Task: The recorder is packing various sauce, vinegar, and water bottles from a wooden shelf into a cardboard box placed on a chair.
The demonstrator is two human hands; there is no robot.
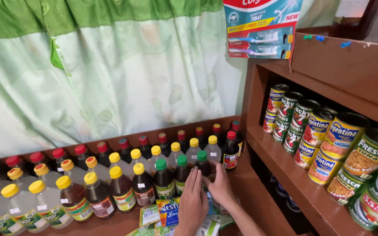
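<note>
Left hand (193, 201) flat, fingers released, beside right hand (222, 188) touching green-capped bottle (203, 164); grasp unclear. Best nudged gently, keeping row upright.

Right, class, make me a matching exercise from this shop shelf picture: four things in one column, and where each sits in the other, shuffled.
Things:
1. toothbrush pack
2. stacked cans
3. green-capped bottles
4. sachets

Places:
A. just left of the left hand
B. on the wooden shelf at right
C. hung up on the wall at top
D. right behind both hands, fingertips of the right hand at them

Pairs: 1-C, 2-B, 3-D, 4-A
</note>
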